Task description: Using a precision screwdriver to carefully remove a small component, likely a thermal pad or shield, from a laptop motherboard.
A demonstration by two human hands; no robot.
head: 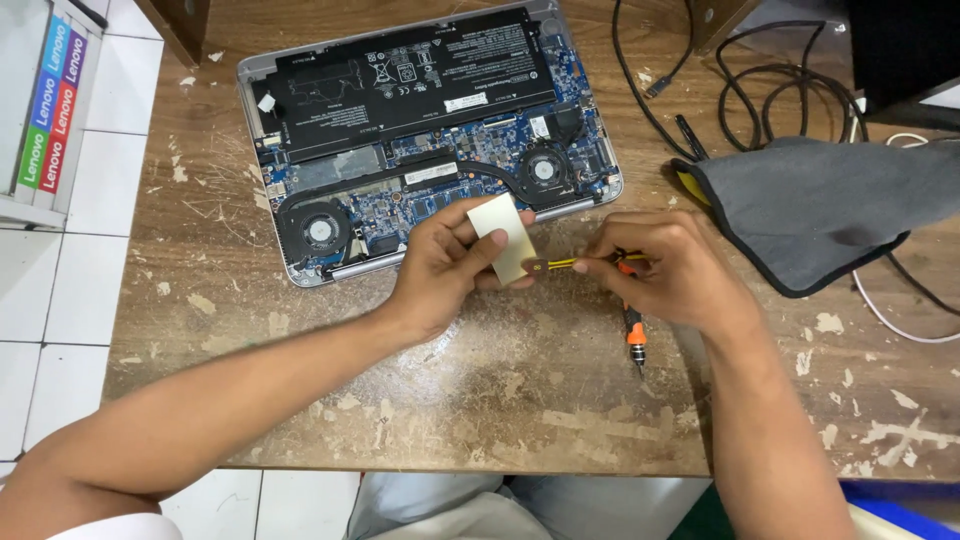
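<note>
Scuffed brown wood makes up the counter (450,400), its surface flecked with pale scratches. At its middle the left hand (440,270) grasps a small cream-coloured card (505,238) between thumb and fingers, holding it upright just above the counter's surface. The right hand (665,270) is clenched around a thin yellow-and-black tool (555,264) whose tip touches the card's lower right edge; what kind of tool it is cannot quite be told from here. Just near of the right hand an orange-and-black screwdriver (635,335) lies on the counter, partly under the palm. Far of both hands sits an opened laptop (430,140) with its black battery, two fans and blue board bare. To the right lies a grey cloth (820,210), with black cables (770,100) coiled beyond it.
</note>
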